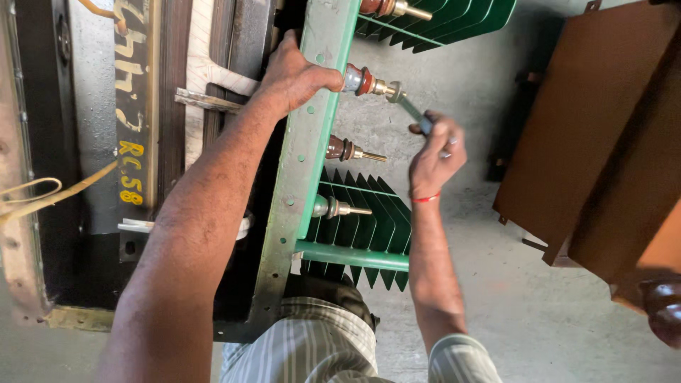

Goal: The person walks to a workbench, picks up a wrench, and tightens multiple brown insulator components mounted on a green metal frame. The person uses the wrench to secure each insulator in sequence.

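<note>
Our right hand (436, 152) has its fingers clamped on a spanner (411, 110), whose head sits on the brass nut of a bushing (365, 81). That bushing is a brown ribbed insulator with a metal stud, jutting sideways from the green tank rim (312, 142). Our left hand (294, 74) grips that rim, fingers curled over it right beside the bushing's base. Two more bushings (347, 150) stand below it, above green cooling fins (369, 220). A brown metal casing (603, 142) lies well apart on the concrete floor (496, 298).
</note>
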Available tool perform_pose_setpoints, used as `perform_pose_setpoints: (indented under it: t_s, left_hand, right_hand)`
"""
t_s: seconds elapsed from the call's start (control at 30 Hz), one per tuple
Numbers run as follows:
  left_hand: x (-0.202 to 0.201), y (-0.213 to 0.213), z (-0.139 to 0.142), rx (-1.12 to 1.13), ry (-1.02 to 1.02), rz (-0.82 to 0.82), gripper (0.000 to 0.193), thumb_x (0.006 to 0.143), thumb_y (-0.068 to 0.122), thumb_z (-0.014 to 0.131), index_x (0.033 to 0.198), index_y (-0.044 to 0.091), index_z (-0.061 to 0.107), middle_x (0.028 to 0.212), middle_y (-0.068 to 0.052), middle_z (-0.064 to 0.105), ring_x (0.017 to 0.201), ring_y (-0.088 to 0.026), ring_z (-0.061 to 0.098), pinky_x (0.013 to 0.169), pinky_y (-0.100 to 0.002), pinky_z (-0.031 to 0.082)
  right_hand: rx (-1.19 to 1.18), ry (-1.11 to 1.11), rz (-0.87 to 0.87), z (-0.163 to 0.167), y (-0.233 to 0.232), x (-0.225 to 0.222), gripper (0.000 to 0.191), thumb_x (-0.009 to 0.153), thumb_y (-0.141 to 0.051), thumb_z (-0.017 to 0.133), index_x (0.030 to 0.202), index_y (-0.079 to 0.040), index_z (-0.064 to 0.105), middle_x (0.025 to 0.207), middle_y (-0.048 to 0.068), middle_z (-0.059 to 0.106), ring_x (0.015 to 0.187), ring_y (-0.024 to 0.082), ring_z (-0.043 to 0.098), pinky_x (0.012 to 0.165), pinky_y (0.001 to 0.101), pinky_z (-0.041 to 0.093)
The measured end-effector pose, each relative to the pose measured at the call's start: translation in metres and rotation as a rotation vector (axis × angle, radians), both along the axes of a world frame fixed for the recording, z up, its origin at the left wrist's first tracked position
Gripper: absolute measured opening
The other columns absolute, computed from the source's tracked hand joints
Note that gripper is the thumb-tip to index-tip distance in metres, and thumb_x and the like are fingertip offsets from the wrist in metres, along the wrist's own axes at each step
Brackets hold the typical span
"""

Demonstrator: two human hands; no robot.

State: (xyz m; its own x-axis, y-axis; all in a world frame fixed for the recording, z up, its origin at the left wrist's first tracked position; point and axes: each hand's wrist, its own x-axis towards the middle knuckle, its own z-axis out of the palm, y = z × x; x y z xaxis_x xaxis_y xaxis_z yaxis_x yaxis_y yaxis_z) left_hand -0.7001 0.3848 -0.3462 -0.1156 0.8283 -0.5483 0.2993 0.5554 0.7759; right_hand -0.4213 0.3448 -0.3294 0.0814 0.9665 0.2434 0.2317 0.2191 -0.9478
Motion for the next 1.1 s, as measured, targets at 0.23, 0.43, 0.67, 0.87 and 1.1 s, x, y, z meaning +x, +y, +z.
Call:
perform_pose_setpoints:
  t_s: [0.23, 0.43, 0.67, 0.87, 1.1]
  left_hand:
    - [0.002, 0.0, 0.003, 0.001, 0.031, 0.012, 0.12, 0.05, 0.037, 0.08, 0.152, -0.005, 0.032, 0.14, -0.025, 0.052, 0.126, -0.034, 0.06, 0.1, -0.042, 0.056]
    - [0.0, 0.0, -0.004, -0.025, 0.047, 0.005, 0.134, 0.05, 0.038, 0.083, 0.155, -0.013, 0.016, 0.147, -0.033, 0.043, 0.133, -0.039, 0.052, 0.107, -0.041, 0.05]
    - [-0.004, 0.01, 0.016, -0.025, 0.07, -0.051, 0.131, 0.052, 0.043, 0.084, 0.155, -0.01, 0.023, 0.156, -0.033, 0.037, 0.144, -0.04, 0.042, 0.118, -0.038, 0.038]
    - [0.002, 0.007, 0.018, -0.051, 0.053, -0.013, 0.136, 0.052, 0.043, 0.085, 0.154, -0.014, 0.015, 0.156, -0.034, 0.033, 0.145, -0.04, 0.039, 0.117, -0.036, 0.038]
    - [-0.001, 0.004, 0.014, -0.032, 0.01, 0.042, 0.135, 0.049, 0.037, 0.082, 0.157, -0.009, 0.015, 0.153, -0.03, 0.037, 0.138, -0.039, 0.046, 0.108, -0.042, 0.046]
  right_hand:
    - [0.186, -0.307, -0.053, -0.06, -0.054, -0.037, 0.023, 0.112, -0.015, 0.057, 0.12, 0.005, 0.064, 0.12, 0.024, 0.07, 0.108, 0.034, 0.072, 0.098, 0.041, 0.058]
    - [0.306, -0.367, -0.046, -0.048, -0.02, -0.04, 0.024, 0.113, -0.017, 0.044, 0.109, -0.001, 0.062, 0.095, 0.015, 0.067, 0.092, 0.032, 0.072, 0.106, 0.0455, 0.055]
    - [0.181, -1.083, -0.069, -0.001, 0.222, -0.078, 0.05, 0.105, -0.049, 0.07, 0.07, -0.013, 0.074, 0.064, 0.012, 0.067, 0.061, 0.035, 0.069, 0.057, 0.0437, 0.053]
    - [-0.158, 0.06, 0.044, -0.001, 0.123, 0.022, 0.038, 0.113, -0.033, 0.061, 0.096, 0.001, 0.057, 0.088, 0.01, 0.064, 0.072, 0.014, 0.061, 0.06, 0.0339, 0.059]
    - [-0.034, -0.178, -0.08, -0.021, -0.018, -0.005, 0.023, 0.11, -0.011, 0.06, 0.119, 0.008, 0.069, 0.111, 0.018, 0.077, 0.098, 0.024, 0.079, 0.087, 0.0325, 0.061]
